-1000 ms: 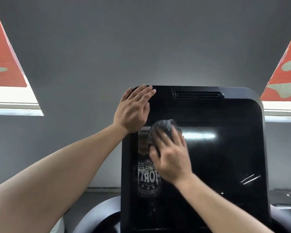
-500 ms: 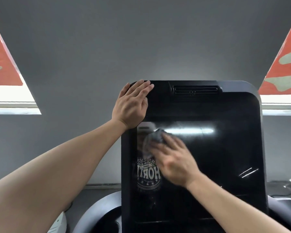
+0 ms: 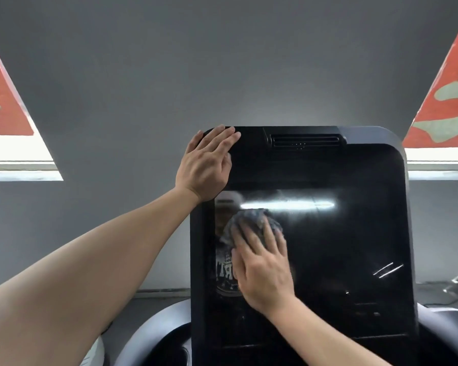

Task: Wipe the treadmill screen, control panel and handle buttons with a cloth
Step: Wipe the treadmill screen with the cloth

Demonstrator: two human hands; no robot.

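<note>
A soft grey cloth [image 3: 251, 224] – light, limp, best bunched under the palm – is pressed by the right hand [image 3: 262, 270], fingers spread, on the screen's [image 3: 328, 247] upper left; the left hand [image 3: 205, 167] lies flat, fingers together, on the frame's far-left corner.

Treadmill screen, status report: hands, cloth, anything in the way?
Left hand flat on the console's top-left corner. Right hand presses the grey cloth against the screen, upper left. Nothing in the way.
</note>
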